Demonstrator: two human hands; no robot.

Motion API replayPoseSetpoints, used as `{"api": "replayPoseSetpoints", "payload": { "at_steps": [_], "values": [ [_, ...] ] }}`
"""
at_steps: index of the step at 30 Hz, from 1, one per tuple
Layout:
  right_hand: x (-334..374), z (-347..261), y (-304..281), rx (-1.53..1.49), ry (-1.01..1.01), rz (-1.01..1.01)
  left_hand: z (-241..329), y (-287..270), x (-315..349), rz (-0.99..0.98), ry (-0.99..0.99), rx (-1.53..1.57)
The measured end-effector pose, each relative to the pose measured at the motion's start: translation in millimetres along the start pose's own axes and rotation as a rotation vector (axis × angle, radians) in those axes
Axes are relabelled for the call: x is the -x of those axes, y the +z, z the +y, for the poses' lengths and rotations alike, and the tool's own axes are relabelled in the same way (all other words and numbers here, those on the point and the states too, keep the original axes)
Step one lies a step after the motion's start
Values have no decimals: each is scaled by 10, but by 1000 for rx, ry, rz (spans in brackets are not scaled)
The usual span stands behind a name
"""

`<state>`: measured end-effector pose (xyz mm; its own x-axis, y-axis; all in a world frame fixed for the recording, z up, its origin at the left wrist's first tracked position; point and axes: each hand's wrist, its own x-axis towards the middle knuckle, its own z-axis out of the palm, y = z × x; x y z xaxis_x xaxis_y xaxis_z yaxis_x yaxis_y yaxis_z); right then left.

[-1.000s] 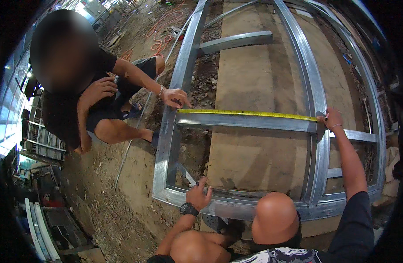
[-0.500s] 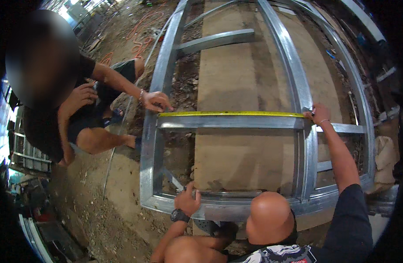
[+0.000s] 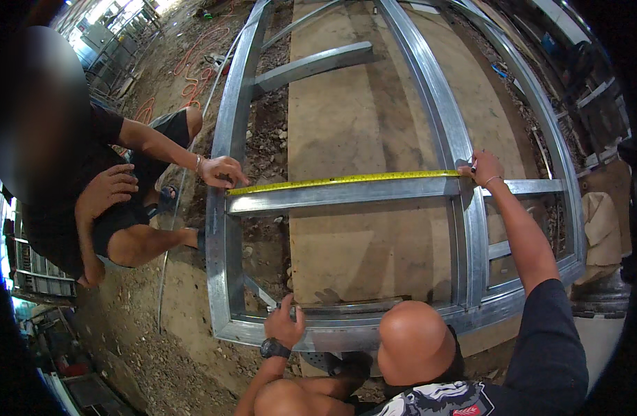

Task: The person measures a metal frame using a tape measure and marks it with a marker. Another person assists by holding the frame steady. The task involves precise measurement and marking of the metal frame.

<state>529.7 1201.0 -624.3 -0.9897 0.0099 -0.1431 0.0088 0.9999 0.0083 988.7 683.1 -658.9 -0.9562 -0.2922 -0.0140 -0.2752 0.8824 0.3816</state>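
Observation:
A yellow tape measure blade stretches along a silver metal crossbar of a large frame. My right hand is closed at the blade's right end, by the frame's long inner rail; a small dark piece shows between its fingers, too small to name. At the left end, a co-worker's hand touches the blade near the outer rail. My left hand, wearing a black watch, rests by the frame's near bar, its thumb and index finger apart, holding nothing I can see.
The co-worker squats left of the frame. A short metal stub juts inward from the outer rail. Brown boards lie beneath the frame over rubble. An orange hose coils at the far left, and a tan sack is at right.
The whole scene has shifted left in view. The tape blade now tilts slightly and shows more of its face. Both my hands stay at the same parts of the frame.

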Motion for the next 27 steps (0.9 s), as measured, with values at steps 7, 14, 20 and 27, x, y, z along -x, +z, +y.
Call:
{"api": "replayPoseSetpoints", "payload": {
  "at_steps": [7,14,20,27],
  "values": [
    [-35,65,65,-83,8,-7,61,-43,-8,-21,-45,-13],
    [-10,-1,-12,28,1,4,96,-67,-20,-61,-49,-37],
    [-97,238,58,-32,-45,25,-4,21,-18,-84,-35,-42],
    [-114,202,119,-64,-70,12,71,-42,-22,-121,-90,-19]
  ]
}}
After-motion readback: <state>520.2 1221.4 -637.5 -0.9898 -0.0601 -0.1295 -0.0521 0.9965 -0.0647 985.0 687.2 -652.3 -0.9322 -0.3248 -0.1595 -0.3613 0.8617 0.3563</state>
